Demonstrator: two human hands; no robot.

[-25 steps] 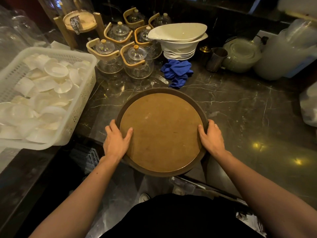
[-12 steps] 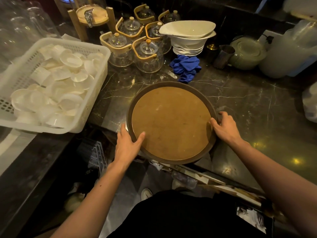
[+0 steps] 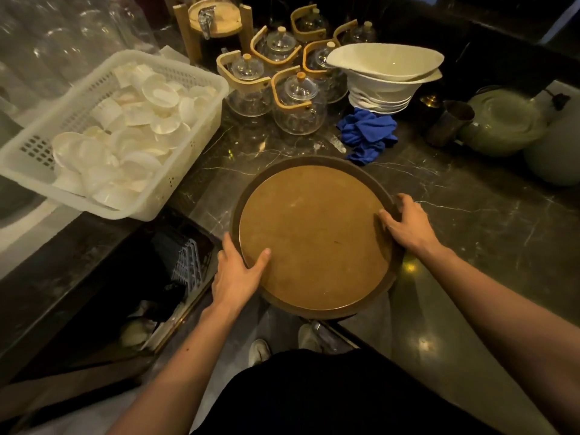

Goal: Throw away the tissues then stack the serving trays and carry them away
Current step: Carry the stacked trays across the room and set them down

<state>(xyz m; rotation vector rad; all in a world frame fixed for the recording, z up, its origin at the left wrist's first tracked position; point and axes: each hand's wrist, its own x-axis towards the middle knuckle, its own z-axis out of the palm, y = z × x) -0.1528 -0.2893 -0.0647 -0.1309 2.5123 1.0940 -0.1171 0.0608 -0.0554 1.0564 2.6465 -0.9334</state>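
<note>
Since a moment ago the serving tray [image 3: 314,237] sits further onto the bench [image 3: 470,215], its near edge overhanging less. Both hands clamp its dark rim: left hand [image 3: 238,274] at the near-left, right hand [image 3: 405,222] at the right. Between them lies its round, bare brown surface.

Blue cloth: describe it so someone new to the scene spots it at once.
On the dark marble counter, look just beyond the far rim of the round brown tray held by both hands. The blue cloth lies crumpled there, below the stack of white bowls. It is the only blue, soft item among glass and ceramic.
</note>
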